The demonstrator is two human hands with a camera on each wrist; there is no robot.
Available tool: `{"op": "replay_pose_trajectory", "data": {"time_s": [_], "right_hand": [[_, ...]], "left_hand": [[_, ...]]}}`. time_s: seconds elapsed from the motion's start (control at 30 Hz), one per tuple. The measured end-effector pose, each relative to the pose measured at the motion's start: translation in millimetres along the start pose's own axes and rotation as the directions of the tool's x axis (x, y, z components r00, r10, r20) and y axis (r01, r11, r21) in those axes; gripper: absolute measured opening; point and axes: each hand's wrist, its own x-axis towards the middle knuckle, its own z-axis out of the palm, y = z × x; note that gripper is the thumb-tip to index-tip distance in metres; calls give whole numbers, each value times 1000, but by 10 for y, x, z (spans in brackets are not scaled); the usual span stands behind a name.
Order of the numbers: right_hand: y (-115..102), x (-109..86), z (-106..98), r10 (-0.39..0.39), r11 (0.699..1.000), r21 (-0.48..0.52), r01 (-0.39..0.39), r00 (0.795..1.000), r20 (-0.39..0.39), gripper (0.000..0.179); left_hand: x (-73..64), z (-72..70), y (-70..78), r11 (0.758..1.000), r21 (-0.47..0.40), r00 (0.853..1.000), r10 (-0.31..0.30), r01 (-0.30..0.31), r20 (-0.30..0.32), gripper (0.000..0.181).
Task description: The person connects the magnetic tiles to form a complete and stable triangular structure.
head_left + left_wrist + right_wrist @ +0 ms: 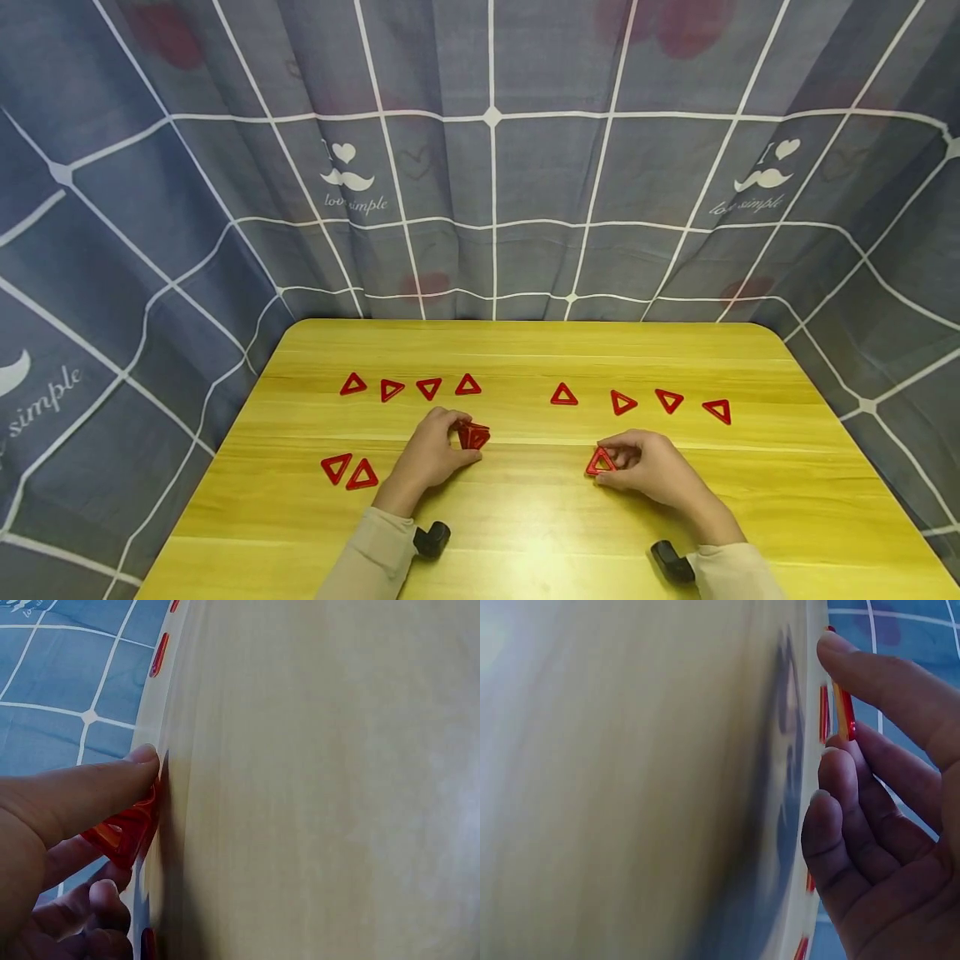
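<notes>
My left hand (pixel 438 450) grips a small cluster of red triangle pieces (pixel 474 435) on the yellow table (pixel 525 517); in the left wrist view the thumb (pixel 97 787) presses on the red cluster (pixel 127 832). My right hand (pixel 648 465) pinches a single red triangle (pixel 600 462) standing tilted on the table; in the right wrist view the fingers (pixel 855 787) hold the triangle's thin red edge (pixel 846 712).
A row of several flat red triangles (pixel 408 387) lies behind the left hand, another row (pixel 645 402) behind the right. Two more triangles (pixel 348 472) lie at the left front. A grey checked curtain (pixel 487 167) surrounds the table.
</notes>
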Motion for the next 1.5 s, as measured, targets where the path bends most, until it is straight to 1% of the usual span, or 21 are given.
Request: {"op": "replay_pose_trajectory", "data": {"time_s": [0.27,0.5,0.67,0.73,0.87,0.93,1.03,1.1,1.23,1.33,1.5], "right_hand": [[-162,196,268,-44,999,12,43,998,54,49],[-295,339,472,-84,996,-4,85,992,92,46],[-394,415,584,-97,995,-9,98,990,105,44],[-404,427,611,-94,995,-15,96,990,104,44],[-386,445,644,-91,996,-10,93,991,99,44],[-379,449,651,-93,996,-7,94,991,100,43],[-378,451,659,-89,996,-4,90,991,104,43],[-381,447,661,-87,996,-2,87,991,105,44],[-383,436,659,-89,996,2,90,990,107,46],[-369,438,657,-94,996,4,94,989,114,46],[-335,451,647,-91,996,25,88,986,137,51]], "left_hand": [[4,-61,-45,1000,0,1000,-10,10,-8,52],[27,-114,-97,999,29,1000,-18,18,-17,53],[13,-156,-140,1000,6,999,-26,26,-25,58],[-11,-211,-151,999,-28,999,-37,36,-31,59],[-100,-374,-193,995,-87,997,-54,49,-56,58],[-159,-440,-228,994,-90,996,-61,56,-59,55],[-260,-499,-278,996,-68,997,-66,63,-43,52],[-323,-518,-302,996,-59,997,-69,68,-24,51],[-414,-516,-340,997,-49,998,-57,57,0,51],[-448,-499,-364,998,-55,999,-41,41,16,51],[-461,-480,-391,997,-73,999,-24,27,42,50]]}}
